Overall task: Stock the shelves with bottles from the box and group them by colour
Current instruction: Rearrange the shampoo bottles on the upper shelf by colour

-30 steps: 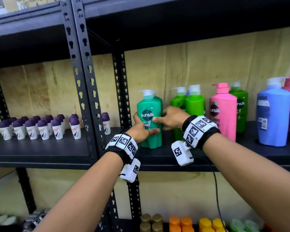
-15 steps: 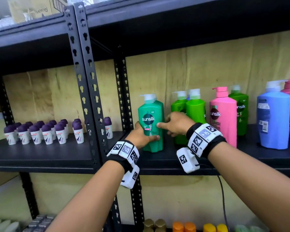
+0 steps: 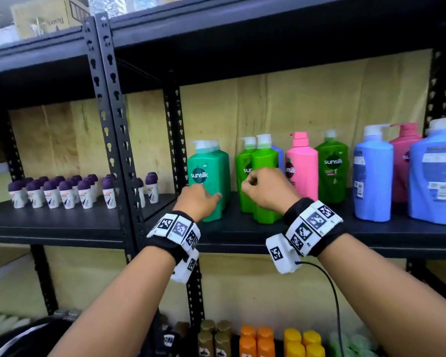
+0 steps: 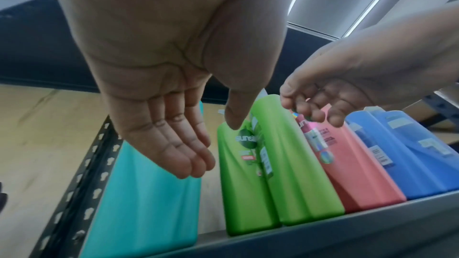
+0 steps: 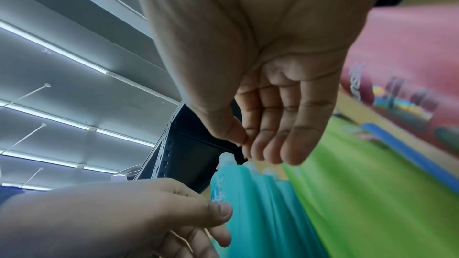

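The word "sunsilk" stands in white letters on a dark round badge on the teal bottle (image 3: 207, 176) at the shelf's left end. The same word shows on the dark green bottle (image 3: 332, 168) toward three o'clock. On the light green bottle (image 3: 247, 176) only "su" shows, the rest hidden behind a hand. The pink bottle (image 3: 301, 168) carries a dark badge, its lettering too blurred to read. The cardboard box (image 3: 44, 16) at eleven o'clock bears unreadable print.

The head view faces the shelf (image 3: 242, 229) from close; both wrist views look up along the palms, sharing the green bottles (image 4: 280, 174).
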